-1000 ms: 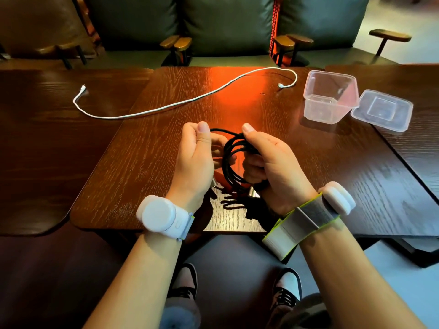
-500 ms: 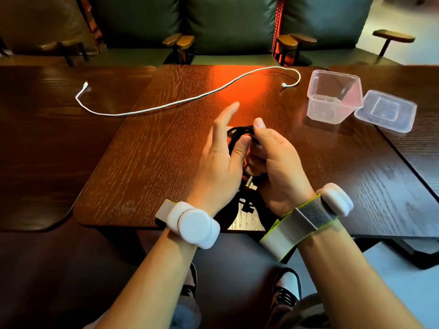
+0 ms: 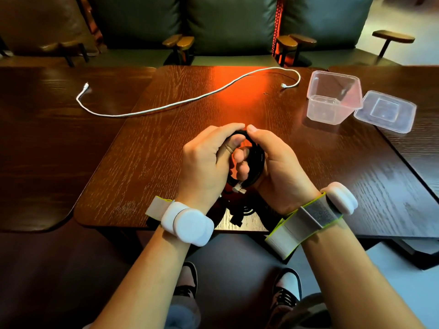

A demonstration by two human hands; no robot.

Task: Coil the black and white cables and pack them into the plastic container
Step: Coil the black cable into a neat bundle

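Black coiled cable is held above the dark wooden tabletop: the left hand closes its grip on the coil's left side, the right hand on its right. Long white cable lies uncoiled farther back. Clear square plastic container stands far right, clear flat lid just beside it.

Dim room, orange glare on table, wide-angle bowing at edges, sharp focus
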